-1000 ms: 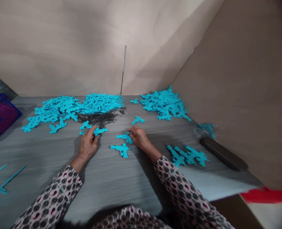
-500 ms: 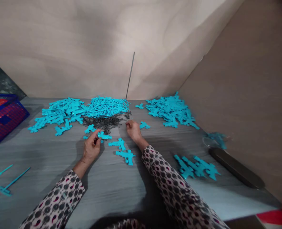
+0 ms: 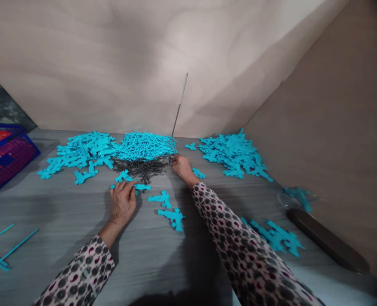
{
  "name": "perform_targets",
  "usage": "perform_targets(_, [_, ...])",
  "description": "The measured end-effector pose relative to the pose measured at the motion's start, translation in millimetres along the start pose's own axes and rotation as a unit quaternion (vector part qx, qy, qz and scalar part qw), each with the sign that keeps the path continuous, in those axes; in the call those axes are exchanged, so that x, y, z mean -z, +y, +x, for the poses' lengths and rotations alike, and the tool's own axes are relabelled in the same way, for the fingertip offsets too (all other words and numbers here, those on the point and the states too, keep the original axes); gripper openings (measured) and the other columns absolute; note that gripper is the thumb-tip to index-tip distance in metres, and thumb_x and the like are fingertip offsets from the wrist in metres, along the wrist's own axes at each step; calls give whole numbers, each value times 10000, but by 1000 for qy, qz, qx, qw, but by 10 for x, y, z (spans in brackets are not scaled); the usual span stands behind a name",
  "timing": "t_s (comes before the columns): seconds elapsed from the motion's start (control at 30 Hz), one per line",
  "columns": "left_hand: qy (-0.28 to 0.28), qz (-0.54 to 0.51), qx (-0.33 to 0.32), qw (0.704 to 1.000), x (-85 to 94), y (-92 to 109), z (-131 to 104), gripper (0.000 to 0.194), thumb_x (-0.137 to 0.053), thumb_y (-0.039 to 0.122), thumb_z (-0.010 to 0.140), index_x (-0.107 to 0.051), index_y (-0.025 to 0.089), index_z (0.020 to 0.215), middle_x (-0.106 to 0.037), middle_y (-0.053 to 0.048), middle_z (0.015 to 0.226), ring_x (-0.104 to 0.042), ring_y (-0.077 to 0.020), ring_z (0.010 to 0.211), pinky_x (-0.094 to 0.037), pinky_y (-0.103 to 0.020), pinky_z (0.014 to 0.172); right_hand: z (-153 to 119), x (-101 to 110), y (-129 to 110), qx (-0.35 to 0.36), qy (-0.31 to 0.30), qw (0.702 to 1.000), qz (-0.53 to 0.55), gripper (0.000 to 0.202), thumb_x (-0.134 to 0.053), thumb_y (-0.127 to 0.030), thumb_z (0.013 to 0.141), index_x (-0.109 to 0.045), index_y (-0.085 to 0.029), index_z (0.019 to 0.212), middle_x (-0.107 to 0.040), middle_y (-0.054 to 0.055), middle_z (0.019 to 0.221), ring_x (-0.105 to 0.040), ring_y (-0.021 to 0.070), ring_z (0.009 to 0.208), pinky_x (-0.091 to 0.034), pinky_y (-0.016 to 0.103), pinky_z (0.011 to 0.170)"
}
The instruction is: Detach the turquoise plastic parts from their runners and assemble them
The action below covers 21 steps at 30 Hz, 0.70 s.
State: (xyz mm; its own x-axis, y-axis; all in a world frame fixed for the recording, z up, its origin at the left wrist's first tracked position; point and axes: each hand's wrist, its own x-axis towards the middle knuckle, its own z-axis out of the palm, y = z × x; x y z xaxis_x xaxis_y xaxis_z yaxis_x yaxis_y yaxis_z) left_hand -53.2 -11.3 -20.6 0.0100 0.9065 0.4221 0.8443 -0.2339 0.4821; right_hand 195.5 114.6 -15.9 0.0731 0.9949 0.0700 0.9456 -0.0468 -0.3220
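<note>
My left hand (image 3: 123, 199) is closed on a turquoise plastic toy gun (image 3: 143, 187), its barrel pointing right from under the fingers. Another turquoise piece (image 3: 123, 175) lies just beyond that hand. My right hand (image 3: 183, 168) reaches to the right edge of a heap of thin dark pieces (image 3: 143, 169), too fine to make out. Its fingers are pinched together; whatever is between them is hidden. In front of the hands lie two more toy guns, one higher (image 3: 161, 198) and one lower (image 3: 172, 216).
Behind are a pile of thin turquoise sticks (image 3: 146, 144), a left pile of gun parts (image 3: 83, 148) and a right pile (image 3: 234, 151). A blue basket (image 3: 12, 161) stands left. Finished-looking guns (image 3: 280, 238) and a dark elongated tray (image 3: 327, 240) lie right. A thin rod (image 3: 179, 105) rises behind.
My right hand has moved slightly away from me and to the right, to the small dark pieces. My left hand has turned more over the toy gun. The view has shifted a little.
</note>
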Motion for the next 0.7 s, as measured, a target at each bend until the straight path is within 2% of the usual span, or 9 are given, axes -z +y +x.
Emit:
perform_targets(0.17, [3, 50, 10, 999, 15, 23, -10, 287, -487, 282, 904, -727, 228, 1052, -659, -97, 935, -557, -282, 956, -361, -391, 801, 14, 25, -86, 1, -13, 1000, -15, 326, -487, -358, 926, -633, -178, 1155, -669, 173, 1152, -637, 297, 1048, -469, 342, 834])
perform_targets(0.4, [39, 73, -4, 997, 0, 9, -26, 313, -513, 351, 904, -703, 214, 1112, -603, -119, 990, -524, -287, 964, -355, -379, 772, 5, 45, -89, 0, -24, 999, -27, 275, -486, -196, 914, -638, -176, 1142, -685, 182, 1111, -660, 308, 1009, -478, 348, 802])
perform_targets(0.57, [44, 83, -70, 993, 29, 56, -48, 276, -513, 319, 908, -702, 205, 1075, -605, -123, 1022, -517, -290, 997, -343, -394, 801, -83, 34, -36, 25, -13, 999, -22, 343, -442, -101, 898, -607, -163, 1192, -671, 175, 1149, -656, 285, 1001, -475, 330, 818])
perform_targets(0.7, [42, 73, -129, 988, 26, 126, -49, 232, -512, 285, 912, -702, 208, 1020, -628, -110, 1005, -519, -277, 970, -331, -400, 801, -93, 15, 19, 42, -8, 999, -9, 361, -465, -51, 834, -633, -166, 1132, -674, 132, 1135, -653, 256, 971, -476, 304, 811])
